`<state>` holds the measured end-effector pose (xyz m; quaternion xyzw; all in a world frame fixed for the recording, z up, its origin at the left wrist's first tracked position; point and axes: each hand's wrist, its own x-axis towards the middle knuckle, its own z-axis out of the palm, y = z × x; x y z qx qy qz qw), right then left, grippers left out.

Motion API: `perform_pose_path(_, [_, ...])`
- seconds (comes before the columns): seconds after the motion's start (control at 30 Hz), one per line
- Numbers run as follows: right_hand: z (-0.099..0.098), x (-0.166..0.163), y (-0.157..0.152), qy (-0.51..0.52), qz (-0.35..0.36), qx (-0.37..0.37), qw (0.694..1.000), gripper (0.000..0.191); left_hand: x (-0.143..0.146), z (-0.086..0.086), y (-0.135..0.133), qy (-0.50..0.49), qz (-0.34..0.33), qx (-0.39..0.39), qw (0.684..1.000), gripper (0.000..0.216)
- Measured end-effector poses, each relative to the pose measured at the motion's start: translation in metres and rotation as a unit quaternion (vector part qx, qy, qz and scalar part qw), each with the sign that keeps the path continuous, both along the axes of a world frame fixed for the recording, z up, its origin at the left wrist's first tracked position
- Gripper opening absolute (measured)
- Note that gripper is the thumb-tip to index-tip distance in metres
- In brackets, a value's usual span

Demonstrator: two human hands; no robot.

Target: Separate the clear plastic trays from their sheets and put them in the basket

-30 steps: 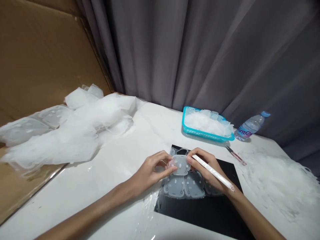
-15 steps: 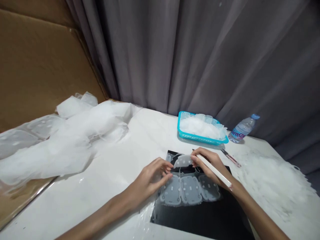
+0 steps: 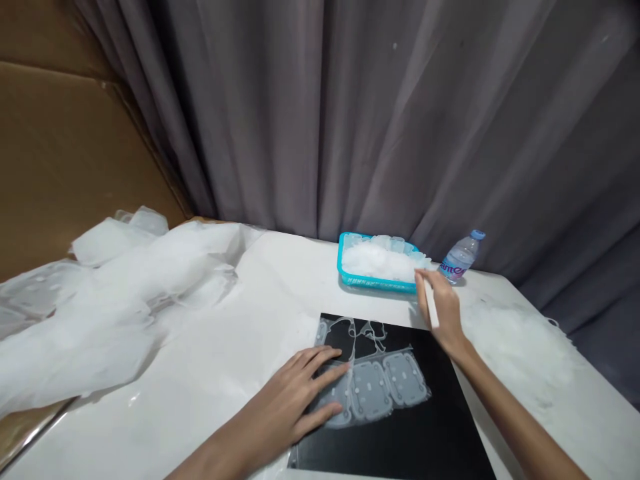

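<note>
My left hand (image 3: 295, 393) lies flat with fingers spread on a translucent moulded sheet of pads (image 3: 373, 388) that rests on a black mat (image 3: 425, 433). The upper part of the sheet shows only thin leftover outlines. My right hand (image 3: 440, 307) reaches out to the near right corner of a blue basket (image 3: 370, 283) heaped with clear pieces. Its fingers are closed round a white stick-like tool (image 3: 429, 300). Whether it also holds a clear piece I cannot make out.
A water bottle (image 3: 459, 259) stands right of the basket against a grey curtain. A big heap of translucent sheets (image 3: 110, 293) covers the table's left side beside brown cardboard (image 3: 65, 153). Thin clear scraps (image 3: 515, 340) lie at the right.
A clear pad was pulled off the sheet by both hands. My right hand then travelled up to the basket, and my left hand settled flat on the sheet.
</note>
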<state>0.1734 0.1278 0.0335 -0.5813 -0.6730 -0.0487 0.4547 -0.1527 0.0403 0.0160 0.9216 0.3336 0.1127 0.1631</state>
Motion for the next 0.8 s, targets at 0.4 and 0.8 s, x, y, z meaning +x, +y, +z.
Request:
perform_pose_path(0.4, [-0.072,0.017,-0.145,-0.194,0.207,-0.072,0.956,0.034,0.005,0.004,-0.009,-0.055,0.022,-0.043,0.997,0.045])
perform_pose_path(0.8, [-0.071,0.047,-0.182,-0.097,0.134,-0.120,0.979,0.031,-0.012,0.010,0.011,-0.073,0.077,-0.060,0.993,0.024])
